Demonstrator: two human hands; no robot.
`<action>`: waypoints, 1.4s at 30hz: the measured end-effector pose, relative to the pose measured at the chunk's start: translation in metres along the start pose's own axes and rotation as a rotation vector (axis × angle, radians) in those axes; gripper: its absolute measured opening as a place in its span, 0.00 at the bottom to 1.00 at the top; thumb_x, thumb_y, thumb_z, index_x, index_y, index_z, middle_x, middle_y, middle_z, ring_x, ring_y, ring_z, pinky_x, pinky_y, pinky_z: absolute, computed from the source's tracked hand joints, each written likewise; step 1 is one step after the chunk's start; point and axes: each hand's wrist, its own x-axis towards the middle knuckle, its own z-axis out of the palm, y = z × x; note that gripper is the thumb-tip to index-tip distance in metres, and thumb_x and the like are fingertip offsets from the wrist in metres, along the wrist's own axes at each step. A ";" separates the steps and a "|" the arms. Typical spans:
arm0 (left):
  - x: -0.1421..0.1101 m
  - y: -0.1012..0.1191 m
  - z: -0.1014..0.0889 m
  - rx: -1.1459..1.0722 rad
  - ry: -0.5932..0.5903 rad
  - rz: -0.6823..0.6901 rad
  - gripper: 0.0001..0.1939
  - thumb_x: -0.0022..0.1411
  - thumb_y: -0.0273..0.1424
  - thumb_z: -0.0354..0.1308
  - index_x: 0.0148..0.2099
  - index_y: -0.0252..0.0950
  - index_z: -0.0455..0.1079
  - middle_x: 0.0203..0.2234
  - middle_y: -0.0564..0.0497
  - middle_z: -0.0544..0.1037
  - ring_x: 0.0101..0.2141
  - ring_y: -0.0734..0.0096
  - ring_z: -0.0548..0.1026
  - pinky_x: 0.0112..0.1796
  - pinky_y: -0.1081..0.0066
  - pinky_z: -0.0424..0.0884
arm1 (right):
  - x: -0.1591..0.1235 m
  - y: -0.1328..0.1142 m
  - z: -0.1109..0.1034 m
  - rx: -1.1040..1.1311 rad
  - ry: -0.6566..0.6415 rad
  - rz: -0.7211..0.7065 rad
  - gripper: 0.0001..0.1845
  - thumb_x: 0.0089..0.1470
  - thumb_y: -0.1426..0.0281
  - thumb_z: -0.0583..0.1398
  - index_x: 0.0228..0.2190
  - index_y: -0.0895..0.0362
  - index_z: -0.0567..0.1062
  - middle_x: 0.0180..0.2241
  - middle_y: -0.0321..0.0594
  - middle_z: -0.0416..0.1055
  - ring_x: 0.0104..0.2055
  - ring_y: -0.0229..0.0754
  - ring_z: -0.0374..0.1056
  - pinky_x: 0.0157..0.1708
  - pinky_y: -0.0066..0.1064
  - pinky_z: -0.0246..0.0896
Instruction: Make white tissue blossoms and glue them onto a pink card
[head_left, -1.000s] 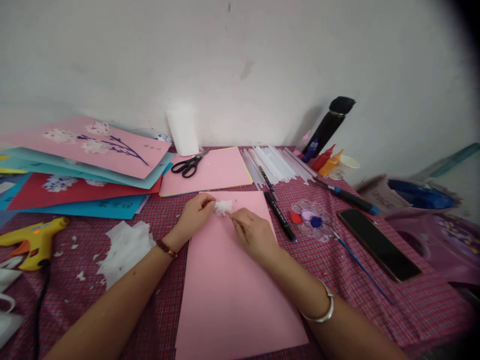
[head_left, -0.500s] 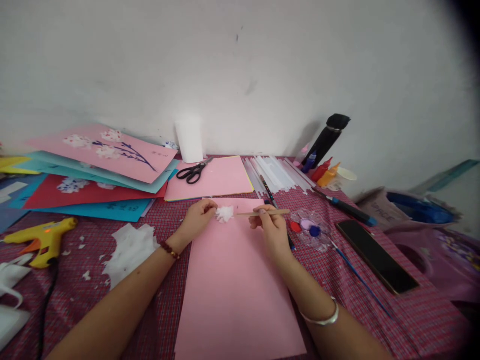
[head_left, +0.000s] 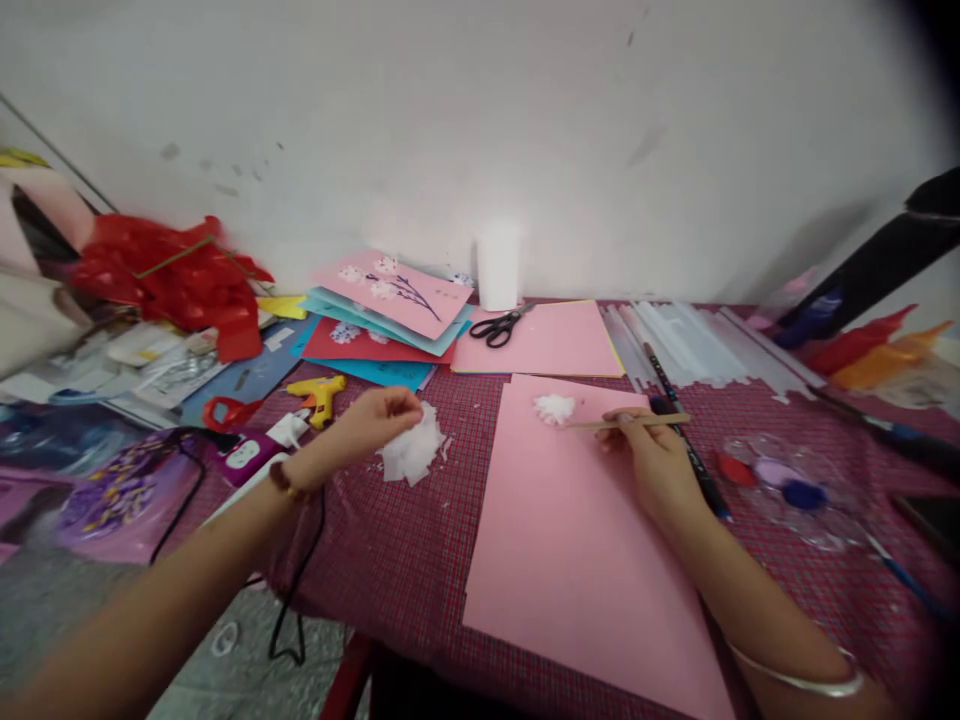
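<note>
My right hand (head_left: pixel 654 455) grips a thin wooden stick (head_left: pixel 664 420), its tip close to a white tissue-paper puff (head_left: pixel 555 408) near the top of a pink paper sheet (head_left: pixel 577 560). That hand rests on the sheet's right side. Off to the left, my left hand (head_left: pixel 371 425) is in the air with its fingers curled together and nothing visible in them. Just beyond its fingertips lie white tissue pieces (head_left: pixel 412 450) on the checked tablecloth. A yellow glue gun (head_left: pixel 321 397) is behind the left hand.
Black scissors (head_left: pixel 495 328) lie on stacked pink paper (head_left: pixel 551 345). Flower cards (head_left: pixel 405 290) are piled at the back, beside a white roll (head_left: pixel 498 268). Glue sticks (head_left: pixel 690 340), a marker (head_left: pixel 705 480) and a paint palette (head_left: pixel 784 485) are on the right. Red plastic (head_left: pixel 172 270) sits far left.
My left hand has left the puff and moved left to the tissue pieces. My right hand has turned the stick crosswise and keeps it by the puff. The view has swung left.
</note>
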 end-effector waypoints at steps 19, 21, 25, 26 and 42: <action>-0.063 -0.018 0.065 0.549 0.278 0.006 0.13 0.61 0.35 0.47 0.29 0.36 0.68 0.27 0.48 0.75 0.32 0.64 0.72 0.36 0.67 0.64 | 0.007 0.001 -0.007 0.007 0.041 -0.037 0.10 0.48 0.63 0.58 0.27 0.59 0.71 0.20 0.36 0.69 0.21 0.36 0.64 0.23 0.28 0.60; -0.062 -0.024 0.059 0.385 0.274 -0.055 0.13 0.60 0.37 0.48 0.31 0.36 0.70 0.28 0.49 0.76 0.31 0.65 0.73 0.35 0.69 0.65 | 0.010 0.001 -0.009 0.003 0.040 -0.034 0.11 0.48 0.63 0.58 0.27 0.59 0.71 0.20 0.36 0.69 0.21 0.36 0.64 0.23 0.28 0.60; -0.054 -0.026 0.034 0.103 0.264 -0.203 0.13 0.54 0.42 0.53 0.30 0.37 0.71 0.23 0.53 0.75 0.27 0.67 0.71 0.30 0.72 0.65 | 0.013 -0.002 -0.012 -0.025 0.043 -0.029 0.11 0.47 0.62 0.58 0.26 0.59 0.71 0.19 0.35 0.67 0.20 0.35 0.63 0.23 0.28 0.59; -0.050 -0.024 0.027 0.075 0.273 -0.219 0.14 0.52 0.43 0.55 0.29 0.38 0.71 0.22 0.54 0.74 0.26 0.68 0.70 0.28 0.72 0.64 | 0.014 -0.003 -0.012 -0.037 0.044 -0.030 0.11 0.47 0.62 0.57 0.25 0.58 0.70 0.18 0.34 0.67 0.20 0.35 0.63 0.22 0.28 0.60; 0.054 0.070 0.066 -0.005 -0.184 0.095 0.11 0.51 0.39 0.56 0.30 0.36 0.71 0.22 0.53 0.73 0.25 0.72 0.68 0.26 0.74 0.64 | 0.026 0.003 -0.001 -0.120 -0.069 -0.091 0.10 0.50 0.64 0.54 0.27 0.58 0.70 0.21 0.36 0.69 0.23 0.37 0.65 0.26 0.29 0.62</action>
